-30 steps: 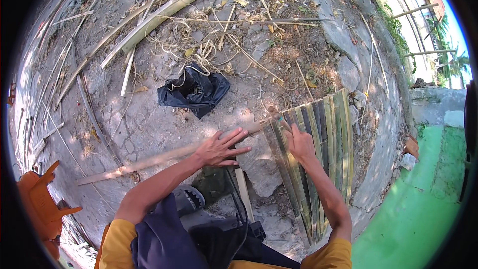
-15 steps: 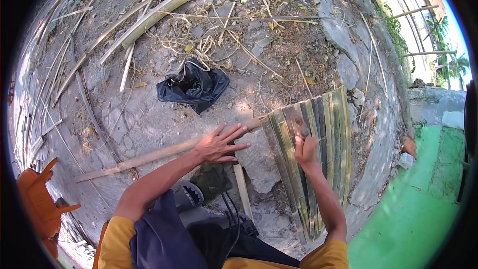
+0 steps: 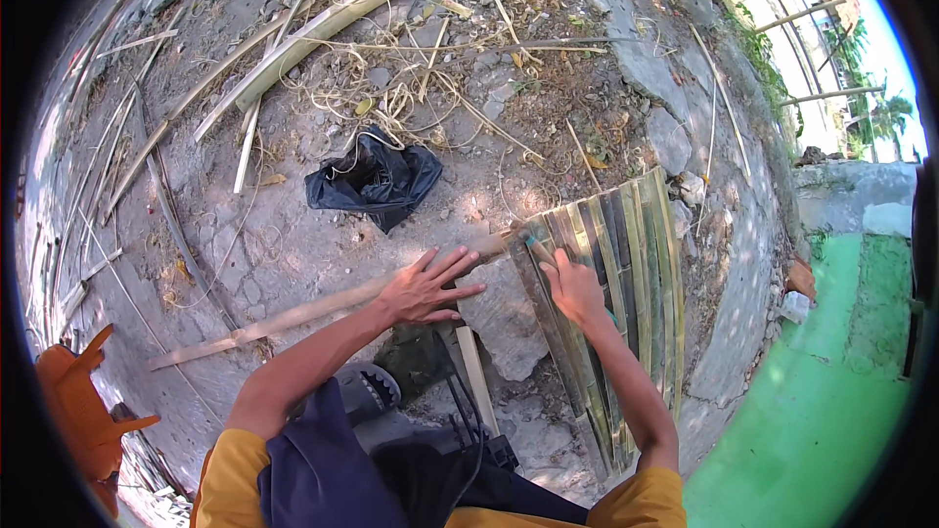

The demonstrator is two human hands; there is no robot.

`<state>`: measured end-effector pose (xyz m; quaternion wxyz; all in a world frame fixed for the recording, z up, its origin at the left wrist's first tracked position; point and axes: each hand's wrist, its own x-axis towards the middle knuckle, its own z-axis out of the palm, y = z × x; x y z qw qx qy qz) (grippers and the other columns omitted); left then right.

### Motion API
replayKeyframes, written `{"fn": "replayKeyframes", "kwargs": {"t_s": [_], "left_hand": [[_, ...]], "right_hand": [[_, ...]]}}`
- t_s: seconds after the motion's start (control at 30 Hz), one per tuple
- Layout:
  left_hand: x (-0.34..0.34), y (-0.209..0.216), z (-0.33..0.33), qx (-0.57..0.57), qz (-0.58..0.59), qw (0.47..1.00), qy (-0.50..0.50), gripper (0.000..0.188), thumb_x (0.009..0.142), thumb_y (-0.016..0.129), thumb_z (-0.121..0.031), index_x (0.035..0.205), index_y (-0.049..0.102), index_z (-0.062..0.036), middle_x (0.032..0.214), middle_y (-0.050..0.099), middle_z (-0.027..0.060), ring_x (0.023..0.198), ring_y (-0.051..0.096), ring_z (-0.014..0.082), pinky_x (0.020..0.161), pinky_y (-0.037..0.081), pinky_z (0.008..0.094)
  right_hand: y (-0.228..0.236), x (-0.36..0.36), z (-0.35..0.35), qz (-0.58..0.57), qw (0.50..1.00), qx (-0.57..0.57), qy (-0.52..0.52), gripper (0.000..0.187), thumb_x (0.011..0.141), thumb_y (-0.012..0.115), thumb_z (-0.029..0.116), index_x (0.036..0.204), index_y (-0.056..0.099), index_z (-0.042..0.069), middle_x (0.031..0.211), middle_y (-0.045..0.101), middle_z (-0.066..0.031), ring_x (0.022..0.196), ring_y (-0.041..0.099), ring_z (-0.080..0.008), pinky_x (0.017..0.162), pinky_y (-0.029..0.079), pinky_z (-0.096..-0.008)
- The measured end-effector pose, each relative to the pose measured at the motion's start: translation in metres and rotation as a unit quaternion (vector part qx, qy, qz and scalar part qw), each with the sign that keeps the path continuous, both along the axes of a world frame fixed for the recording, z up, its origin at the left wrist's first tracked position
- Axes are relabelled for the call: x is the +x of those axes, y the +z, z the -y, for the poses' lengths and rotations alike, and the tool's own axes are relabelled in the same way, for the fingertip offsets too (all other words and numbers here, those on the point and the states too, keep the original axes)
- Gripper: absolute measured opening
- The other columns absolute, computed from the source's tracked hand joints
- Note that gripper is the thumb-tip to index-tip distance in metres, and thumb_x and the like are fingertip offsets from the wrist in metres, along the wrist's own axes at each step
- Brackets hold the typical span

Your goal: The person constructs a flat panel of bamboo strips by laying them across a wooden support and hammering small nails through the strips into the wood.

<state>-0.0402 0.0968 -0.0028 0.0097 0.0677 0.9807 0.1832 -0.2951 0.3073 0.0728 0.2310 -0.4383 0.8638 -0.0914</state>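
Observation:
My left hand (image 3: 428, 286) lies with its fingers spread on a long flat wooden strip (image 3: 284, 321), near the strip's right end. That end meets the upper left corner of a panel of split bamboo slats (image 3: 636, 235), set side by side in green, yellow and dark brown. My right hand (image 3: 577, 291) is closed around a hammer (image 3: 540, 250) over the slats. The hammer's head end is at the panel's top left corner, by the strip's end; whether it touches is hard to tell. My fingers cover most of the handle.
Beyond my left hand lies a crumpled black plastic bag (image 3: 377, 181). Bamboo poles (image 3: 293, 54) and tangled strips (image 3: 391, 108) litter the far ground. A flat stone (image 3: 504, 318) sits between my hands. An orange chair (image 3: 83, 411) stands left; green-painted floor (image 3: 782, 420) lies right.
My right hand has moved left with the hammer, from over the middle slats to the panel's top left corner. My left hand stays on the wooden strip. The view has shifted slightly.

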Motion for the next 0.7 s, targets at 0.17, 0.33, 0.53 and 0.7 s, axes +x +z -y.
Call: {"fn": "replayKeyframes", "kwargs": {"t_s": [0.17,0.33,0.53,0.7], "left_hand": [[-0.004,0.002,-0.007,0.005,-0.008,1.000,-0.010,0.072,0.102,0.047,-0.065,0.166,0.024,-0.0421,0.176,0.013,0.0104,0.161,0.018,0.0312,0.124,0.026,0.0565],[0.006,0.004,-0.009,0.017,-0.021,0.999,-0.016,0.071,0.102,0.047,-0.063,0.166,0.025,-0.0400,0.176,0.013,0.0112,0.161,0.018,0.0316,0.124,0.026,0.0568],[0.006,0.009,-0.001,0.026,-0.002,1.000,-0.003,0.067,0.103,0.049,-0.060,0.165,0.031,-0.0384,0.177,0.012,0.0115,0.162,0.014,0.0329,0.125,0.024,0.0574],[-0.042,0.017,-0.013,0.212,0.002,0.971,0.111,0.061,0.094,0.073,-0.035,0.144,0.050,-0.0080,0.150,0.046,0.0173,0.138,0.046,0.0381,0.111,0.040,0.0496]], "right_hand": [[-0.010,0.019,-0.022,-0.022,0.991,-0.125,0.044,0.026,0.100,0.064,0.026,0.105,0.057,0.001,0.072,0.066,-0.0280,0.069,0.067,-0.0503,0.059,0.051,-0.0586],[-0.009,0.038,-0.031,-0.027,0.963,-0.264,-0.043,0.028,0.103,0.060,0.029,0.104,0.058,0.000,0.068,0.063,-0.0293,0.069,0.066,-0.0512,0.060,0.050,-0.0591],[0.038,0.027,-0.027,-0.020,0.968,-0.195,-0.160,0.031,0.107,0.056,0.026,0.105,0.058,-0.005,0.064,0.057,-0.0276,0.063,0.060,-0.0511,0.055,0.040,-0.0562],[0.105,0.063,-0.116,-0.047,0.947,-0.160,-0.274,0.031,0.106,0.057,0.029,0.098,0.056,-0.001,0.063,0.056,-0.0250,0.063,0.058,-0.0498,0.056,0.040,-0.0536]]}}
